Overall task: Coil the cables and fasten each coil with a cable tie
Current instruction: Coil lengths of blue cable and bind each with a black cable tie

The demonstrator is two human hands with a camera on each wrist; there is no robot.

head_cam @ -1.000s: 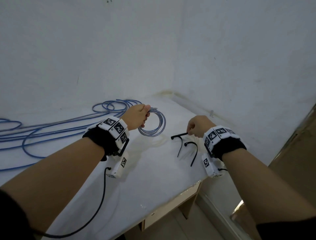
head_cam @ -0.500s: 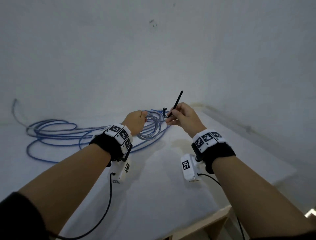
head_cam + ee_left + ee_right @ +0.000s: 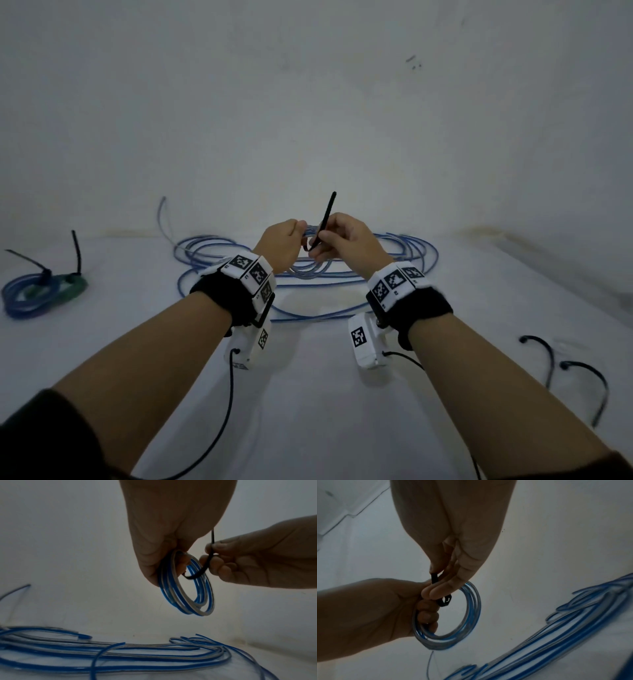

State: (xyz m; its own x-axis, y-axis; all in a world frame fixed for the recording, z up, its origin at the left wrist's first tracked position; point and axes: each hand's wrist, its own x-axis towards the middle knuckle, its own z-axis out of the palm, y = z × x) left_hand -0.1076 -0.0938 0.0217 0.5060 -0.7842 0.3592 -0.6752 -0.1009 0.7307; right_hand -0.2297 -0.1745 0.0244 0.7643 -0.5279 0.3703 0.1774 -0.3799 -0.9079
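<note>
The left hand (image 3: 282,245) is holding a small coil (image 3: 187,588) of blue-and-clear cable up off the white table (image 3: 308,428), its fingers curled through the loop and clamping the turns together. The right hand (image 3: 346,245) is pinching a black cable tie (image 3: 324,222) between thumb and fingertips, the tail pointing up and the head end (image 3: 445,600) hooking into the coil's opening just beside the left fingers. To do this well, the person probably ought to be feeding the tie round every turn at once (a stray strand left outside would loosen the bundle), keeping the left grip close to the tie. The loose cables (image 3: 342,274) are lying on the table beneath, two finished coils (image 3: 41,291) far left, spare ties (image 3: 575,377) to the right.
</note>
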